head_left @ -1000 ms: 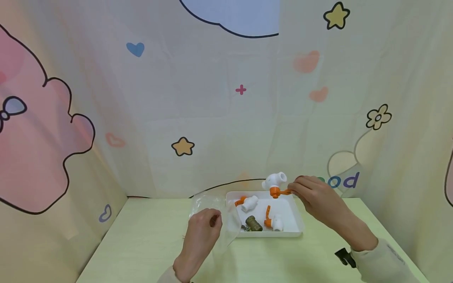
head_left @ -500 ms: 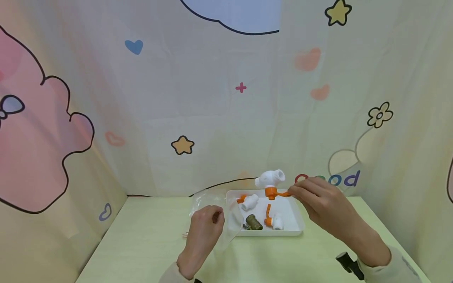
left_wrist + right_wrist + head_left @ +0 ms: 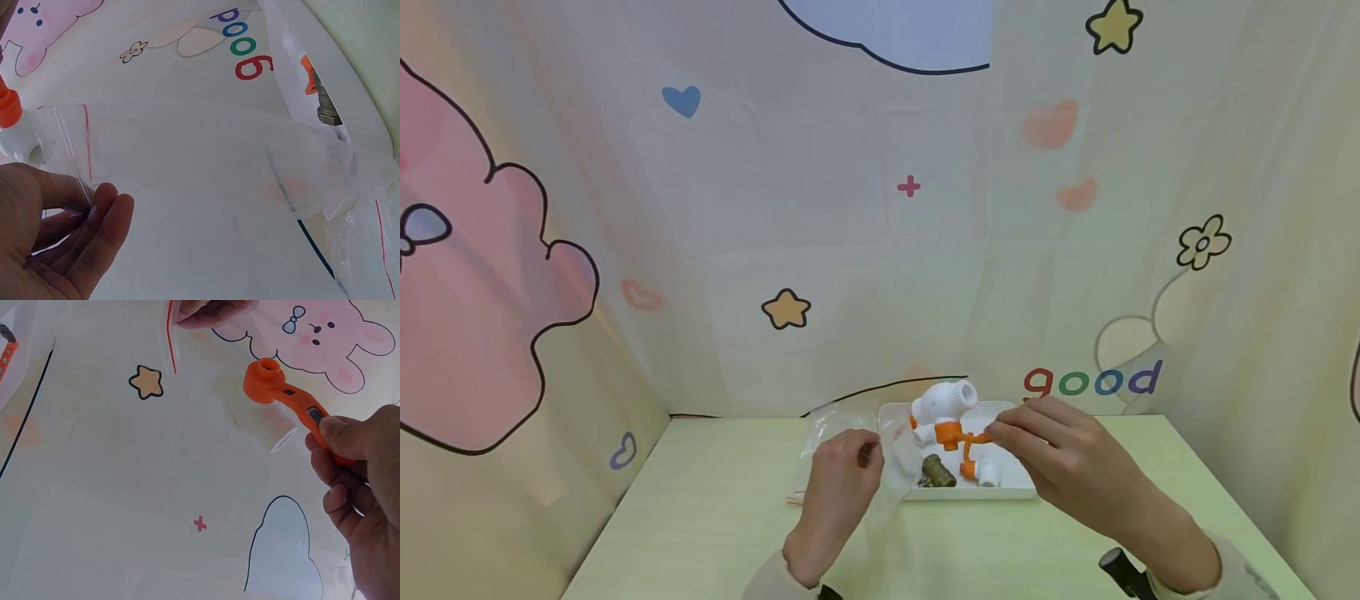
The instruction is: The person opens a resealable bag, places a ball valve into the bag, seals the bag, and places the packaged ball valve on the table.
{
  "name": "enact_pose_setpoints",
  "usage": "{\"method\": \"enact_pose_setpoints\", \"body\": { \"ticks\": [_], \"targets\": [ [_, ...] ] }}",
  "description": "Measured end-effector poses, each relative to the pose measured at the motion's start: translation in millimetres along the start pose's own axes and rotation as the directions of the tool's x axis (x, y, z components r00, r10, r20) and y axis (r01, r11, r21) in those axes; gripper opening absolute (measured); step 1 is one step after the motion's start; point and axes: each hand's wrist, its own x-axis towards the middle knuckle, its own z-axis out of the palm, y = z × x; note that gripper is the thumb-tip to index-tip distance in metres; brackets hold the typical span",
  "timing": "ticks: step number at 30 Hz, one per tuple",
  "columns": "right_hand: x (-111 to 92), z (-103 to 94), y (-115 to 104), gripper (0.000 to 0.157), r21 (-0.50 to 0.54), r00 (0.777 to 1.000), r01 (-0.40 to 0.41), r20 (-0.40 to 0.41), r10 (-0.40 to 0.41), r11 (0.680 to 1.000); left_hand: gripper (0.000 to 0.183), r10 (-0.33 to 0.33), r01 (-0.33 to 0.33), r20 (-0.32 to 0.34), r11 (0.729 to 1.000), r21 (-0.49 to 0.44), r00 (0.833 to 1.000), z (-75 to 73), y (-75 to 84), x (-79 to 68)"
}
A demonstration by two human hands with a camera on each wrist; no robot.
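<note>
My left hand (image 3: pixel 841 473) pinches the red-lined zip edge of a clear zip bag (image 3: pixel 187 150), which hangs down over the table. My right hand (image 3: pixel 1075 458) grips a white plastic ball valve (image 3: pixel 942 405) by the end of its orange lever handle (image 3: pixel 300 403). The valve is held up in front of the tray, just right of the bag's top edge. In the white tray (image 3: pixel 973 494) lie a bronze-coloured metal fitting (image 3: pixel 938 472) and another white valve with an orange handle (image 3: pixel 988 472). A third white valve (image 3: pixel 923 434) is mostly hidden behind the held one.
Another clear zip bag (image 3: pixel 381 250) lies on the pale green table (image 3: pixel 700 500), left of the tray. A printed curtain (image 3: pixel 850 250) closes off the back and both sides.
My right hand has carried the ball valve left and down, towards the bag in my left hand. My left hand has shifted slightly right, still pinching the bag.
</note>
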Motion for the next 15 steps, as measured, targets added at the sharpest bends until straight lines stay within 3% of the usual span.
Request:
{"method": "enact_pose_setpoints", "body": {
  "ticks": [7, 15],
  "targets": [
    [6.0, 4.5, -11.0, 0.035, 0.014, 0.999, 0.051, -0.005, -0.051, 0.999, 0.008, 0.015, -0.015, -0.011, 1.0, -0.025, 1.0, 1.0, 4.8, 2.7],
    [3.2, 12.8, -16.6, 0.042, -0.002, 0.996, 0.045, 0.079, -0.045, 0.999, 0.009, 0.027, -0.028, -0.017, 0.999, -0.033, 0.999, 0.6, 11.0, 4.0]
  ]
}}
